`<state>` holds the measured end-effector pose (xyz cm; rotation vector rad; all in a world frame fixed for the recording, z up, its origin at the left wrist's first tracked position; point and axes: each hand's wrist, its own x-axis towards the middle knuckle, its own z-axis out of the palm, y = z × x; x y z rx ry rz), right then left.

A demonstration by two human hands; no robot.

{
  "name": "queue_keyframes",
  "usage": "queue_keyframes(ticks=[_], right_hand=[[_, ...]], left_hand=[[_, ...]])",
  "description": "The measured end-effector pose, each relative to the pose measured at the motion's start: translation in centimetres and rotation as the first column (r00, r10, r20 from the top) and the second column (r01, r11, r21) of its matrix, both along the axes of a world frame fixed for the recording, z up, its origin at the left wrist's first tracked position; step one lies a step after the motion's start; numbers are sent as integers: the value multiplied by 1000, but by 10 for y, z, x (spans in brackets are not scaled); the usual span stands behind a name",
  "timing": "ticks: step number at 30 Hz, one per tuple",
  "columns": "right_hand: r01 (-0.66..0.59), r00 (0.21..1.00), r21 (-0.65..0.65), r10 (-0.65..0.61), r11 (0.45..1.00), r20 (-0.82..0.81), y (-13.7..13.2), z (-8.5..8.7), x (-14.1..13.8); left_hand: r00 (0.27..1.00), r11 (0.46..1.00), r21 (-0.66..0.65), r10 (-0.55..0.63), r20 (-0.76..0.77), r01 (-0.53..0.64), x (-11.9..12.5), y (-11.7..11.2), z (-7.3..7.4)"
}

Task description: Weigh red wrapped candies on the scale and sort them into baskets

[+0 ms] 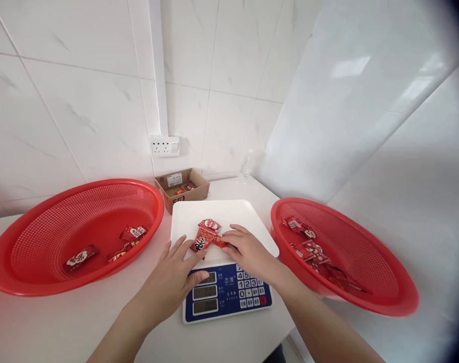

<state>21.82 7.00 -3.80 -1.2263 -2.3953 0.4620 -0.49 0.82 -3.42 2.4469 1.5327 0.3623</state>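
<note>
From where I stand, both bare hands are over a white electronic scale point(248, 214) in the lower middle of the frame. On its pan, near the centre of the frame, lie a few small red packets point(199, 241), bunched together and partly overlapping, one of them at the top with a white printed patch.

The left hand point(176, 276) comes up from the lower left, its fingers spread and its thumb well apart from them, the thumb lying across the front of the scale; the fingertips are right at the left edge of the packets. The right hand point(252, 253) reaches in from the lower right with its fingers close together, tips at the right end of the packets; I cannot tell whether it is pinching one.

Below the pan is the blue panel point(229, 308), with three readouts on its left and a keypad on its right, the top readout partly behind the left thumb. At the left of the frame a red basket point(112, 201) holds several similar packets; another, the right-hand basket point(339, 227), holds more. Behind the scale, a cardboard box point(199, 189) stands near the wall, with a socket point(165, 146) above it
</note>
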Motion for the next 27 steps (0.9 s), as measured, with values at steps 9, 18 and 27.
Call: queue_keyframes(ticks=[9,18,27], right_hand=[[91,995,-19,-90,996,44,6,3,-13],[40,999,-74,-41,996,-4,2,12,0],[2,1000,11,-3,1000,30,17,2,-14]], left_hand=[[999,999,-51,2,44,0,-2,0,-3],[999,997,-75,-10,44,13,-1,-1,1],[998,999,-31,-33,49,34,1,-2,-2]])
